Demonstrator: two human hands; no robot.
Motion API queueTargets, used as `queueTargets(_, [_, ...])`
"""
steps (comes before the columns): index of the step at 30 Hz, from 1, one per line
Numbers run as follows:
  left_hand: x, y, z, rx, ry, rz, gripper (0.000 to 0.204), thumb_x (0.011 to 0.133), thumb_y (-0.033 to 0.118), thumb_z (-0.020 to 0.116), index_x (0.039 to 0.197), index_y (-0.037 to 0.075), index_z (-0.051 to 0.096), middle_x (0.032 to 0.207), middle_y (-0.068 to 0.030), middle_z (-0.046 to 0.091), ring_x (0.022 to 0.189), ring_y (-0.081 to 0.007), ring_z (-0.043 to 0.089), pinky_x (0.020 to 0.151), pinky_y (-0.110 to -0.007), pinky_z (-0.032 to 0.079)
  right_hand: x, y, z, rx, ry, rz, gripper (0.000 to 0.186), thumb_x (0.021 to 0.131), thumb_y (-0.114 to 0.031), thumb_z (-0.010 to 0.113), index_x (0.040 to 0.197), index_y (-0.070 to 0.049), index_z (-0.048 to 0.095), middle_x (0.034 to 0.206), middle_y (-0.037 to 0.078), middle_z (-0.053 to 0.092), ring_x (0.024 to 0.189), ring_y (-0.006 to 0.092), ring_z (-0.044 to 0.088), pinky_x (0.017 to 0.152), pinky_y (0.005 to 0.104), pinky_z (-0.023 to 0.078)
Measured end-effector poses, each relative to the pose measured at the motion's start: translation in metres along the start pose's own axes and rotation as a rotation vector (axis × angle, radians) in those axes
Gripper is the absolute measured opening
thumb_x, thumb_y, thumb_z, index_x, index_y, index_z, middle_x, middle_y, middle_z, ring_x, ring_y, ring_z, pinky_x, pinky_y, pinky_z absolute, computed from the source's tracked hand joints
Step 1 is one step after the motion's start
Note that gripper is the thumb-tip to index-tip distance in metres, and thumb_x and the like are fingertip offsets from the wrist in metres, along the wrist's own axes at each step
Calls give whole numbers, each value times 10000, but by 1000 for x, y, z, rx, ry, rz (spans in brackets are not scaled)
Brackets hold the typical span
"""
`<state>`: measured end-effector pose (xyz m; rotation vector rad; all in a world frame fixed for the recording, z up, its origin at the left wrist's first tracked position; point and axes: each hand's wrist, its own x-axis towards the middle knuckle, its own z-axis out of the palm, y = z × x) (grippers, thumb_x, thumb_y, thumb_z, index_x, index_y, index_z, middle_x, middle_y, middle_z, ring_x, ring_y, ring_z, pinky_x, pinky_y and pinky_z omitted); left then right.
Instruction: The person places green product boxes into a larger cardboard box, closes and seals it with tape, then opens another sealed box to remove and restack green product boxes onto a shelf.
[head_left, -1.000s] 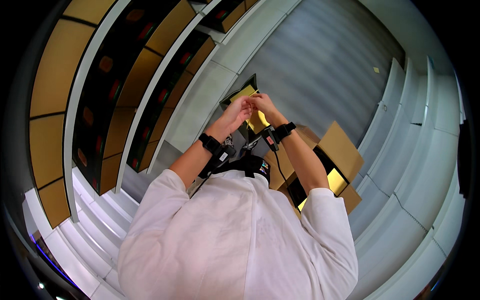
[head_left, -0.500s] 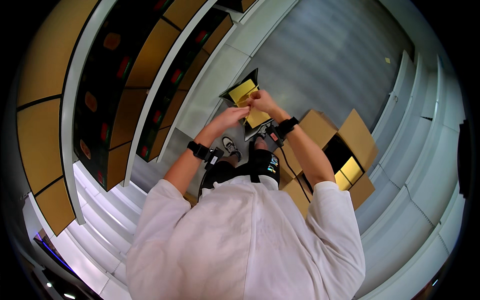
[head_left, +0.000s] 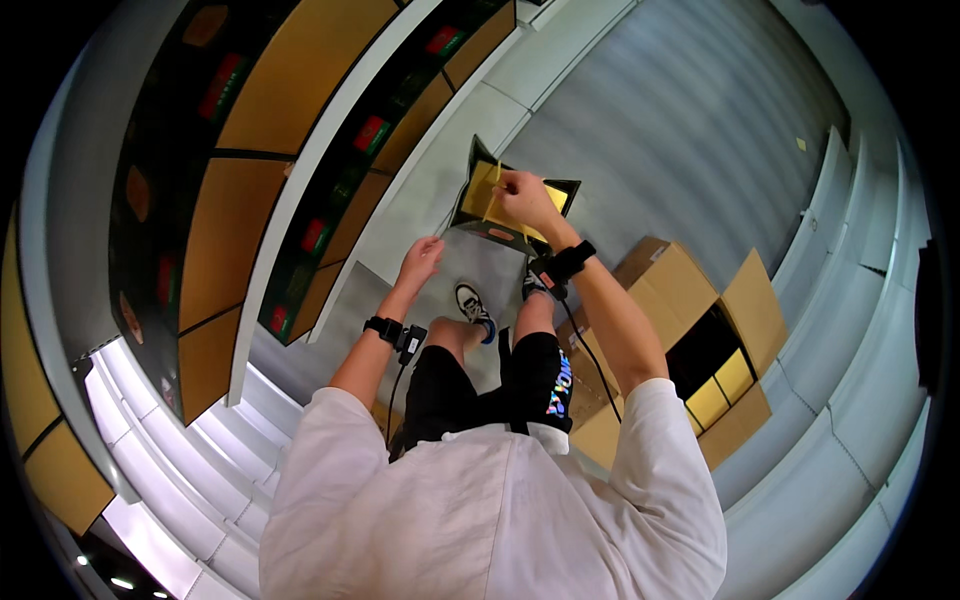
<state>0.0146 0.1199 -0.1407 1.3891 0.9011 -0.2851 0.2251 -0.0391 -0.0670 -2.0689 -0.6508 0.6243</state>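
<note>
A small dark box with its flaps up and a yellow lining stands in front of me. My right hand is over it, the fingers pinched on the upper edge of a yellow cardboard panel inside the box. My left hand hangs to the left of the box, apart from it, with loosely bent fingers and nothing visible in them. What lies deeper in the box is hidden behind its front wall and my right hand.
At my right stands an open brown carton holding yellow boxes. Shelves with rows of dark and gold boxes rise at my left. White empty-looking shelving runs along the right side. A cable hangs from my right wrist.
My left hand has come away from the box, down and to the left. My right hand keeps its grip on the yellow panel. The box sits at a different angle.
</note>
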Motion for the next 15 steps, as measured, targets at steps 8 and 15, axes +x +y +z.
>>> queueTargets(8, [106,-29,11,1,123,137,492,912,431,667,1152,11,580,1132,-106,640,841,-193,679,633,-326,541,61,26,41,-36,-103,-192,97,787,-32,575,768,42,515,670,252,493,595,407,410,565,440,406])
queueTargets(15, [185,-43,-5,267,183,223,420,893,399,688,989,1,596,1001,-125,691,703,-265,718,590,-358,571,102,38,70,-62,-197,-326,36,809,-21,552,797,9,536,714,257,564,585,400,458,593,474,528])
